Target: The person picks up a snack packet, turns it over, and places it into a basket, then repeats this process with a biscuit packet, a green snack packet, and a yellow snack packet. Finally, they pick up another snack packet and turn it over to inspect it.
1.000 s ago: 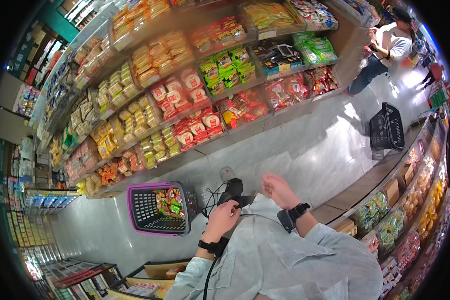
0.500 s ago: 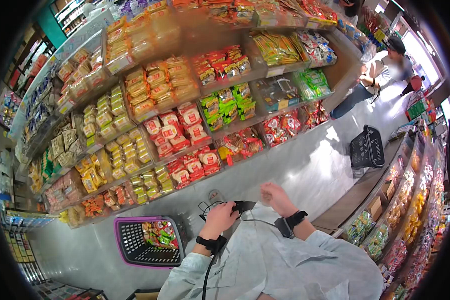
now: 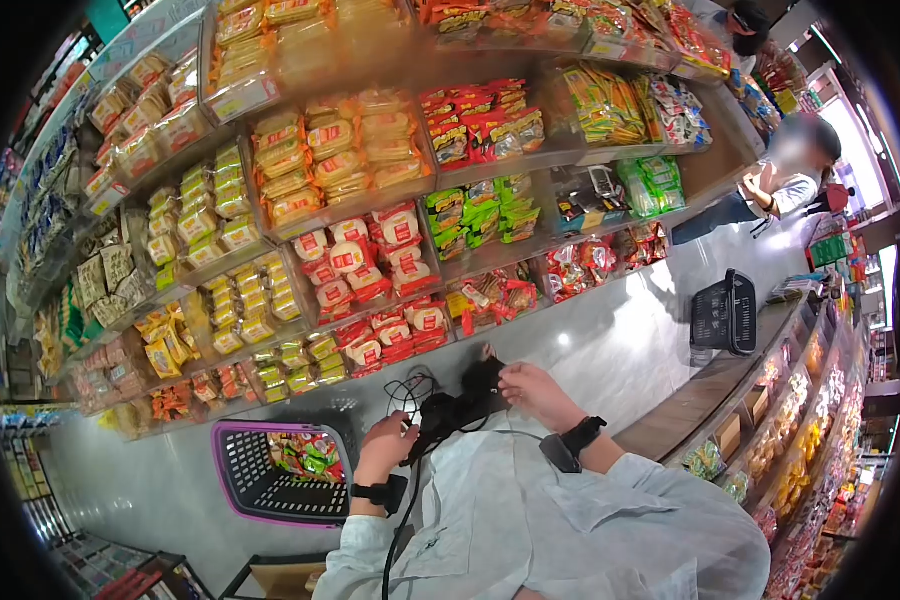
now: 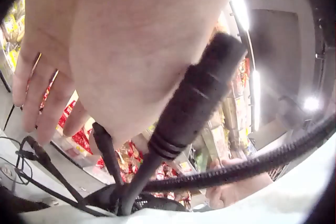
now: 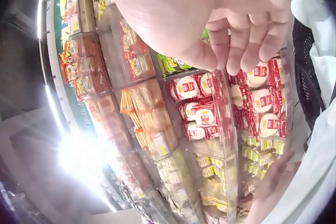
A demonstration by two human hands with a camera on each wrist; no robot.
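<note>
My left hand [image 3: 388, 445] hangs at waist height beside a black pouch [image 3: 455, 412] and thin black cables. In the left wrist view its fingers [image 4: 44, 90] are loosely extended, with nothing held, and a black cable connector [image 4: 191, 100] passes close by the palm. On the other side of the pouch is my right hand [image 3: 540, 393], raised in front of the shirt. Its fingers [image 5: 239, 40] are loosely curled with no object in them. A purple-rimmed shopping basket [image 3: 222, 475] stands on the floor to the left, with several snack packets [image 3: 308, 455] inside.
Tiered shelves [image 3: 345, 310] of bagged snacks run along the front. Another snack rack [image 3: 760, 420] lines the right side. A dark basket [image 3: 722, 312] stands on the floor in the aisle, and a person [image 3: 785, 180] is at the far right.
The view has drawn closer to the shelves. My left hand has moved left, off the pouch, and my right hand has lowered slightly. The purple-rimmed basket now appears further left.
</note>
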